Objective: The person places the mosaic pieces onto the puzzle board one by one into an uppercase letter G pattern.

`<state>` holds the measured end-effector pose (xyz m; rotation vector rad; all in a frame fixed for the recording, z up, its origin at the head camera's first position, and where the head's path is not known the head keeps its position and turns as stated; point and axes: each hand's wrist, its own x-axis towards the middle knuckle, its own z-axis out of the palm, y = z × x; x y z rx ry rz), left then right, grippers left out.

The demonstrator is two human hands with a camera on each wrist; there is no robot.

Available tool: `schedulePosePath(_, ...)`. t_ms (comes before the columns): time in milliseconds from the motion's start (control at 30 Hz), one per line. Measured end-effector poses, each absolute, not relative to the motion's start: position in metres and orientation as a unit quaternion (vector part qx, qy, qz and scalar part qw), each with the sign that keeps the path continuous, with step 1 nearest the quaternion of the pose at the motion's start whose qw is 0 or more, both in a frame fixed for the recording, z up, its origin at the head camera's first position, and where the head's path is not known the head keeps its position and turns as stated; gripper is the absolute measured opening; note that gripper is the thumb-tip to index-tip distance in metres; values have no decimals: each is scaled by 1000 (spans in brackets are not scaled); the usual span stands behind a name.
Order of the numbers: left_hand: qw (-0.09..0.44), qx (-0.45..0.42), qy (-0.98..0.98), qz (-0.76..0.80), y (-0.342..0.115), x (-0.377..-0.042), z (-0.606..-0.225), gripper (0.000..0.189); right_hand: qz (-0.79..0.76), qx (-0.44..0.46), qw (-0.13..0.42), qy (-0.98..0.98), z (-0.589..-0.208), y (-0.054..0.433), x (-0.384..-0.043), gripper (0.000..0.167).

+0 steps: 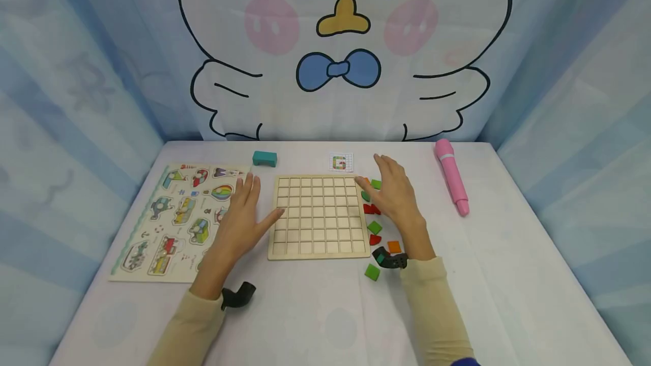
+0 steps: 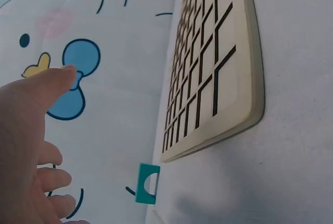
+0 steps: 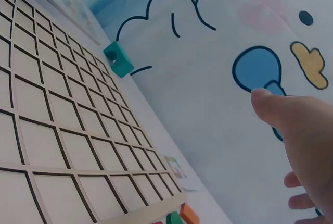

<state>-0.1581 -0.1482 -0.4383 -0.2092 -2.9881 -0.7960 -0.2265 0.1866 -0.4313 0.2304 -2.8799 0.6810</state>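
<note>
A wooden grid board (image 1: 320,217) lies between the two hands, its square cells bare. My left hand (image 1: 244,216) hovers at the board's left edge with fingers spread, holding nothing; its thumb tip overlaps the rim in the head view. On the other side, my right hand (image 1: 394,194) is over the board's upper right corner, fingers extended and nothing in them. Beneath and beside that hand lie small coloured pieces: green squares (image 1: 374,227), red pieces (image 1: 375,239) with a curved side and an orange square (image 1: 394,247). The right hand hides part of this group.
A picture puzzle board (image 1: 173,225) lies at the left, partly under the left hand. Behind the grid board stand a teal block (image 1: 264,158) and a small card (image 1: 341,162) with a coloured letter-like pattern. A pink pen-shaped object (image 1: 451,177) lies at the right.
</note>
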Motion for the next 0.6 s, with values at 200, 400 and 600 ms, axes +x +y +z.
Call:
schedulePosePath(200, 7, -73, -956, -285, -150, -148, -445, 101, 257, 75, 86, -960, -435, 197, -229, 80)
schedulePosePath(400, 2, -82, -943, -322, -147, -135, -454, 98, 278, 69, 83, -954, -439, 206, -233, 74)
schedulePosePath(600, -6, -83, -939, -333, -145, -125, -466, 96, 283, 56, 74, -955, -446, 210, -235, 70)
